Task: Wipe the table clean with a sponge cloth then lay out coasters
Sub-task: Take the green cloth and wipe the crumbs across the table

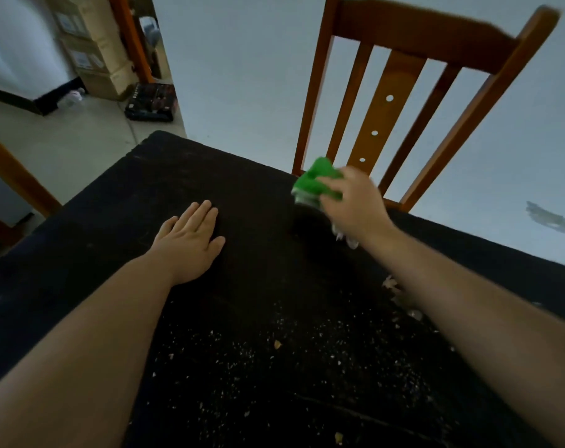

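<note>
Green sponge cloth [316,181] bunched in R hand [355,205] grip for wiping crumbs; L hand [190,240] flat, fingers straight, steadying black table [113,195].

1. I read the overall exposure as dim, with a cool bluish cast over the wall [242,76].
2. The dark tabletop [145,195] is underexposed; I resolve only pale crumbs [274,350] on its surface.
3. Lighting is soft and diffuse; I cannot locate its source. A faint shadow lies on the tabletop under the right hand [355,205].
4. Motion blur smears the right hand and the green cloth [316,179]; the left hand [190,244] is sharper.
5. The chair [404,43] top rail is also smeared.
6. Wide-angle distortion bends the tabletop edges and stretches both forearms at the lower corners.
7. I see no glare.
</note>
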Demonstrator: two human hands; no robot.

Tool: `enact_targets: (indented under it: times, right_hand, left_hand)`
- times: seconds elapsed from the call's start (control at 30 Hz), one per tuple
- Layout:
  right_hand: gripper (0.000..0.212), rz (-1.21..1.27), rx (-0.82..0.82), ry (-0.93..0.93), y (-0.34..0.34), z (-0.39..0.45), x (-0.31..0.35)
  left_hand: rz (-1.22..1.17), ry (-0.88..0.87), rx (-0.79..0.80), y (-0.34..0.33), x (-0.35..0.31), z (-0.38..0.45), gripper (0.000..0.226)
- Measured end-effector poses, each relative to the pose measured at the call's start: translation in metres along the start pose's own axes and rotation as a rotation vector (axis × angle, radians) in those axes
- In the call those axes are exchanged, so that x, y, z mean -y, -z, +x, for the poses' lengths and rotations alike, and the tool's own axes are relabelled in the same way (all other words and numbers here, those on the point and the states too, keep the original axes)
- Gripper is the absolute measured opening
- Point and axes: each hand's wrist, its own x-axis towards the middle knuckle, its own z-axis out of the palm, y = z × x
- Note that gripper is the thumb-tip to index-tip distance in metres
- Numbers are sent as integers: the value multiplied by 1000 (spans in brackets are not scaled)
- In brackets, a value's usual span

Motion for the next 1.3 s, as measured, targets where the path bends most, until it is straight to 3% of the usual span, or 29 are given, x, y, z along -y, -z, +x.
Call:
enact_targets:
  times: [0.07, 0.17, 0.27, 0.37, 0.43, 0.53, 0.63, 0.77, 0.9, 1.03, 1.1, 1.17, 1.3]
  right_hand:
    - [34, -69, -61, -115, -6, 27, -20]
    - [35, -208, 32, -137, -24, 28, -18]
    - [37, -269, 165, 48, -27, -5, 12]
    - [37, -111, 367, 291, -17, -57, 45]
    - [38, 48, 407, 398, -6, -79, 52]
    - [37, 86, 247, 318, 14, -61, 35]
    - [34, 19, 65, 75, 28, -10, -1]
    - [31, -157, 68, -98, 2, 24, -29]
    - [33, -223, 49, -82, -28, -4, -1]
    - [37, 9, 231, 225, -33, -76, 42]
    - [37, 97, 312, 291, -21, -106, 50]
    - [34, 104, 198, 251, -6, -105, 40]
    - [36, -32, 68, -40, 20, -47, -28]
  left_hand:
    - [-1, 3, -4, -1, 0, 2, 58]
    - [-4, 6, -6, -2, 1, 3, 58]
    - [-6, 3, -11, -3, 3, 5, 58]
    - [-10, 0, -28, -6, 4, 4, 58]
    - [-15, 2, -34, -6, 4, 5, 58]
    - [-25, 11, -15, -5, 3, 3, 58]
    - [-33, 14, -13, -2, 1, 2, 58]
    - [-34, 14, -17, -1, 0, 0, 58]
    - [-37, 11, -23, -2, 0, 1, 58]
    - [-30, -4, -50, -5, 4, 3, 58]
    - [-28, -8, -51, -6, 2, 3, 58]
    - [-18, 0, -48, -5, 1, 1, 58]
    - [7, 9, 3, 4, -5, -3, 62]
